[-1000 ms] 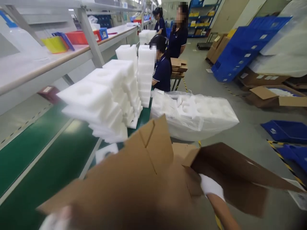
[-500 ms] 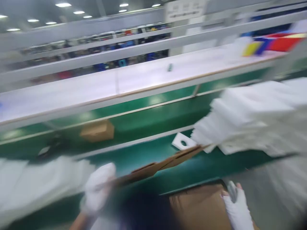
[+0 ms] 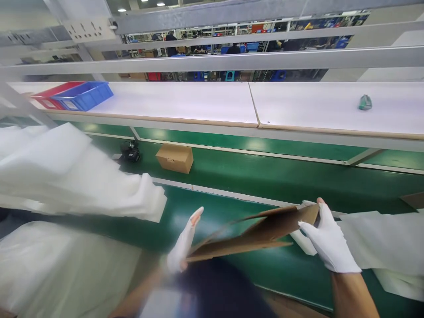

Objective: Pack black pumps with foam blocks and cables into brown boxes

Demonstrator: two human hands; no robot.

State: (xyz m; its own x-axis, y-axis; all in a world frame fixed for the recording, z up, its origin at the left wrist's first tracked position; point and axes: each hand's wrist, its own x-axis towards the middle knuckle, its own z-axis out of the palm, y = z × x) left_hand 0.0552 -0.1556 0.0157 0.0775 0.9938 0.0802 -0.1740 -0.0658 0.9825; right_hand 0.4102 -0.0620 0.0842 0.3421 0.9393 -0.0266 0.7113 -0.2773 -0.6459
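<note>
Brought across to the far end of the cardboard carton (image 3: 255, 232), the right hand (image 3: 331, 243) was seen half a second ago lower down and apart from it; the carton, then nearly edge-on, is now parted into a narrow opening. No brand or writing can be read; the small labels on the blue bin (image 3: 84, 96) and red bin (image 3: 54, 93) are too small. The carton's right end is clasped by the right fingers, thumb on the near side. By the left hand (image 3: 183, 243), its near left corner is touched at the palm, the fingers extended and spread from the thumb. The carton is thus held slantwise between both hands, above the green tabletop (image 3: 212, 203). Just beyond the right fingers' grip, a white foam piece (image 3: 304, 244) is partly covered. Foam sheets (image 3: 387, 243) are stacked right of the right hand, and a foam stack (image 3: 82, 176) left of the left. Farther beyond the left fingers, a small brown box (image 3: 175, 159) is seen beside a black object (image 3: 130, 151).
</note>
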